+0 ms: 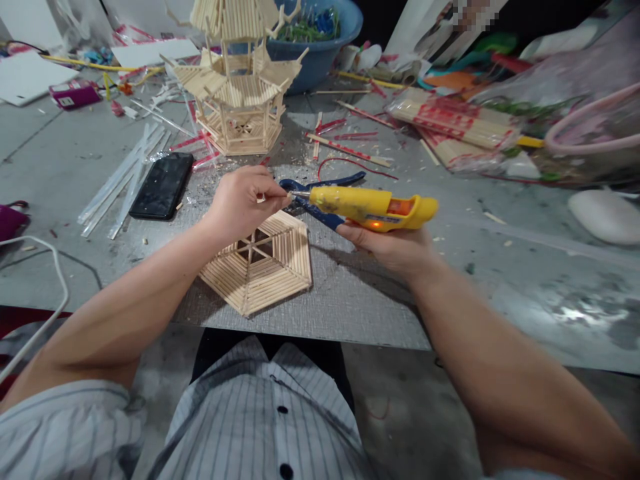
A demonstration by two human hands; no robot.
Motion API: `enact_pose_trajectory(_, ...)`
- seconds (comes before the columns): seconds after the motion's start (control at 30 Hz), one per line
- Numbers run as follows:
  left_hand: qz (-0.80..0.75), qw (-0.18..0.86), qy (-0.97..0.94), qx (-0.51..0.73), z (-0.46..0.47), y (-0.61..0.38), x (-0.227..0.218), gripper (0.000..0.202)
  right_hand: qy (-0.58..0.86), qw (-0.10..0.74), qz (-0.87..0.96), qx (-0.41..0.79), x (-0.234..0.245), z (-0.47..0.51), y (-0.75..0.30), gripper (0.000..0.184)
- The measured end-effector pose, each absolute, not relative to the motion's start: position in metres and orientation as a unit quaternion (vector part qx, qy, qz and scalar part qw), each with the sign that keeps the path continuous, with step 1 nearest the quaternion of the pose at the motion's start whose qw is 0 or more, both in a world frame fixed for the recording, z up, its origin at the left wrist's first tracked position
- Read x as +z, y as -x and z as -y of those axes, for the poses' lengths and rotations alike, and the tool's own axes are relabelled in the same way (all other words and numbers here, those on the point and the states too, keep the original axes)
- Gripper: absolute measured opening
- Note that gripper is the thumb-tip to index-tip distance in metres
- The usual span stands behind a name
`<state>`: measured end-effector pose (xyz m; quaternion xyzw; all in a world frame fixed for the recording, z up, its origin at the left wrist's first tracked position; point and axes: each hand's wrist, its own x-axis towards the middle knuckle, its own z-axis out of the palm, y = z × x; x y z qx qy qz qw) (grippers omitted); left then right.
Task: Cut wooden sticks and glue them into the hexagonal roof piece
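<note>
In my right hand [385,248] is a yellow hot glue gun [360,200], its orange light lit and its metal nozzle aimed left. My left hand [245,200] pinches a tiny pale piece, perhaps a bit of wooden stick, right at the nozzle tip. Under my left hand lies a flat hexagonal panel of wooden sticks [273,283], with a spoked opening in its middle. Blue-handled pliers [325,217] rest on the table behind the glue gun, partly hidden by it. A wooden stick pagoda model [240,93] stands farther back.
A black phone [161,187] lies left beside clear glue sticks [120,177]. Packs of wooden chopsticks [455,123] and red wrappers spread behind on the right. A blue basin [320,53] stands at the back. A white cable [60,280] hangs over the left edge.
</note>
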<state>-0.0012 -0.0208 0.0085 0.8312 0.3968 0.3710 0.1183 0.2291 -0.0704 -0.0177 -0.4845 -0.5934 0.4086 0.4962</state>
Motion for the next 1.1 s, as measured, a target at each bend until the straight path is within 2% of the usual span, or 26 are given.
enact_pose_trajectory(0.37,-0.415,0.15,-0.822,0.361,0.023,0.001,0.015,0.015,0.519,0.465,0.582,0.418,-0.017,0.07,-0.23,0.036)
enact_pose_trajectory(0.47,-0.433,0.179,-0.816,0.338,0.022,0.003,0.019,0.016,0.541,0.485,0.562,0.395,-0.017,0.068,-0.231,0.041)
enact_pose_trajectory(0.63,-0.495,0.277,-0.807,0.165,0.02,0.009,0.033,0.013,0.545,0.589,0.504,0.32,-0.012,0.06,-0.242,0.032)
enact_pose_trajectory(0.73,-0.491,0.302,-0.814,0.072,0.022,0.013,0.041,0.014,0.536,0.646,0.462,0.286,-0.01,0.052,-0.254,0.029)
enact_pose_trajectory(0.93,-0.449,0.303,-0.838,-0.062,0.024,0.015,0.045,0.017,0.546,0.652,0.432,0.3,-0.018,0.042,-0.265,0.03)
enact_pose_trajectory(1.1,-0.425,0.288,-0.854,-0.086,0.024,0.013,0.037,0.014,0.535,0.667,0.424,0.3,-0.018,0.042,-0.261,0.027)
